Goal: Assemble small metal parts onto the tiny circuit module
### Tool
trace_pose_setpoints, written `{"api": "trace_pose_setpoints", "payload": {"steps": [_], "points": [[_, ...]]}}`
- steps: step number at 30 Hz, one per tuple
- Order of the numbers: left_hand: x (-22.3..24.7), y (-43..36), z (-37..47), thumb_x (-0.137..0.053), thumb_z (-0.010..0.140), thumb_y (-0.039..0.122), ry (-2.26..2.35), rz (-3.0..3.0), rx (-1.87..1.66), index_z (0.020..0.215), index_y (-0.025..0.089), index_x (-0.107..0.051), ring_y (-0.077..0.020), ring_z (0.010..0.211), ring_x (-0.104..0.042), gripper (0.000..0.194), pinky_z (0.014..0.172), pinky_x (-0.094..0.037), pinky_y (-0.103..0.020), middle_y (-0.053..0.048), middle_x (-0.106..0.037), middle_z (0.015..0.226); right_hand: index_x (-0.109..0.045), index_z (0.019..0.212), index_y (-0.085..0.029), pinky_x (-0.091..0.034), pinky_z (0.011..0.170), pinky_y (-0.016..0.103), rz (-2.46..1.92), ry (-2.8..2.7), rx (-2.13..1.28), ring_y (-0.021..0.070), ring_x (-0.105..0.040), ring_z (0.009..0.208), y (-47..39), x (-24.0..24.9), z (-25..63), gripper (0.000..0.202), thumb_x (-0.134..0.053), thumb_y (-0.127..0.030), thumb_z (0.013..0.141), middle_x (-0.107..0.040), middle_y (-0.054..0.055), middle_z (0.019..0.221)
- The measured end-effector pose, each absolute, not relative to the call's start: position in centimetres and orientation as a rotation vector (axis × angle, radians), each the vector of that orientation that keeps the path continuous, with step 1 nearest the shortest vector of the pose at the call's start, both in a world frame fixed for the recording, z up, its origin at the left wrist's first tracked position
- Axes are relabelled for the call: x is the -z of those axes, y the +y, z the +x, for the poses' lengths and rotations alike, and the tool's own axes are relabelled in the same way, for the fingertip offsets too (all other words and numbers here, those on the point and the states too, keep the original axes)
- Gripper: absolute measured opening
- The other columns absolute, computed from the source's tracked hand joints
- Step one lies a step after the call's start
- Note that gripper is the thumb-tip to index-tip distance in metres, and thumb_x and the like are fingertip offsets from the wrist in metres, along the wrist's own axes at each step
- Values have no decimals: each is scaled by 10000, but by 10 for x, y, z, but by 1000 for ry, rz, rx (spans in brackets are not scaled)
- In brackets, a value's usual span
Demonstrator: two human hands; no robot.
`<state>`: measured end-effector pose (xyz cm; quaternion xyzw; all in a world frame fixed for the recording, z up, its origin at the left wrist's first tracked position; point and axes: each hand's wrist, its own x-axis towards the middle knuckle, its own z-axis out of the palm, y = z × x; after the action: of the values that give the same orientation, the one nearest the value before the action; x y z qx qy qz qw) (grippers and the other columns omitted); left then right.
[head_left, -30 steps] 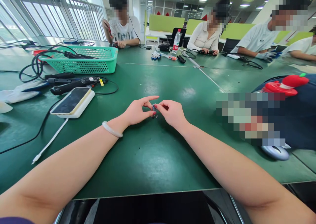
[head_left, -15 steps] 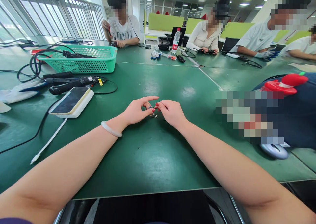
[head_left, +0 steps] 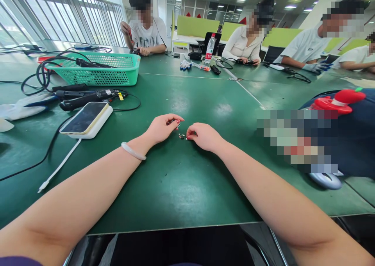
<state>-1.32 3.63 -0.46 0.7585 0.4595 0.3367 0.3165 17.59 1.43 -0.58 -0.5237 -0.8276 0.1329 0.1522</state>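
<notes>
My left hand (head_left: 164, 127) is closed round a small dark and silvery part (head_left: 176, 123), pinched between thumb and fingers just above the green table (head_left: 175, 172). To its right my right hand (head_left: 203, 136) has its fingertips pressed together at the tabletop, beside a few tiny pieces (head_left: 181, 136). Those pieces are dark and white and lie between the two hands. Whatever the right fingertips hold, if anything, is too small to name. The hands are apart from each other.
A phone (head_left: 86, 117) on a white block lies at left, near black handheld devices (head_left: 88, 98) and a green basket (head_left: 129, 68) with cables. At right are a dark bag (head_left: 354, 137), a red item (head_left: 332, 104) and a mouse (head_left: 325, 179). Several people sit across the table.
My hands have moved apart. The right hand has dropped from the part in the left hand to the tabletop beside the tiny pieces, which now show more fully.
</notes>
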Motion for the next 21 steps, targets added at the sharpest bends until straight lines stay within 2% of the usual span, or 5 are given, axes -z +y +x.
{"api": "trace_pose_setpoints", "payload": {"steps": [4, 10, 21], "points": [[4, 36, -13, -527, 807, 316, 1181, 2010, -819, 1068, 220, -645, -153, 792, -631, 302, 791, -481, -295, -23, -701, 862, -615, 696, -203, -377, 634, 246, -1489, -2395, -376, 124, -520, 701, 14, 6, 177, 102, -587, -200, 794, -591, 3, 768], [5, 37, -14, -545, 784, 254, 1191, 2112, -774, 1105, 252, -640, -165, 848, -616, 334, 847, -476, -327, -12, -694, 1000, -607, 694, -197, -367, 621, 250, -1485, -2371, -306, 124, -506, 683, 13, 3, 177, 106, -585, -213, 797, -587, 13, 769], [0, 30, -12, -693, 677, 331, 1189, 2286, -778, 968, 280, -703, -198, 893, -608, 296, 859, -463, -332, 7, -690, 914, -642, 784, -198, -387, 636, 234, -1269, -2144, -152, 109, -522, 692, 1, 0, 167, 143, -524, -239, 853, -619, 12, 834]]}}
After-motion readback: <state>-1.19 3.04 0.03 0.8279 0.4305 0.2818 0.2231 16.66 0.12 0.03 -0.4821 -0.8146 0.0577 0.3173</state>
